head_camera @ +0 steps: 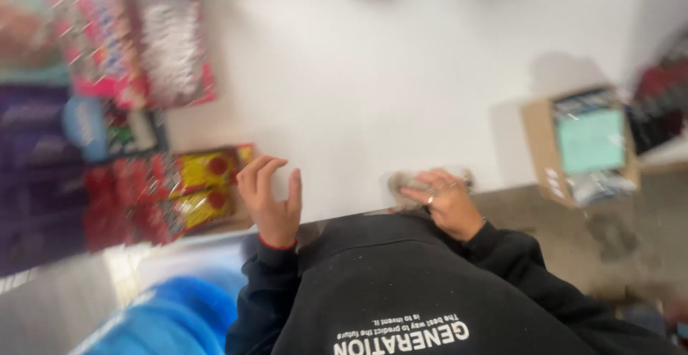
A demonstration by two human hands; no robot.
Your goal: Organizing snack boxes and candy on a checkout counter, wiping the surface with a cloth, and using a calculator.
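The frame is motion-blurred. My left hand rests at the near edge of the white table, fingers loosely curled and apart, with nothing in it. It is next to a tray of red and yellow packets. My right hand lies at the same table edge, its fingers closed over a small pale crumpled packet; a ring shows on one finger. Black sleeves and a black printed top fill the lower middle of the view.
Several colourful packaged goods are stacked along the left side. An open cardboard box with a teal item inside stands at the table's right edge. A blue object is at the lower left. Grey floor lies to the right.
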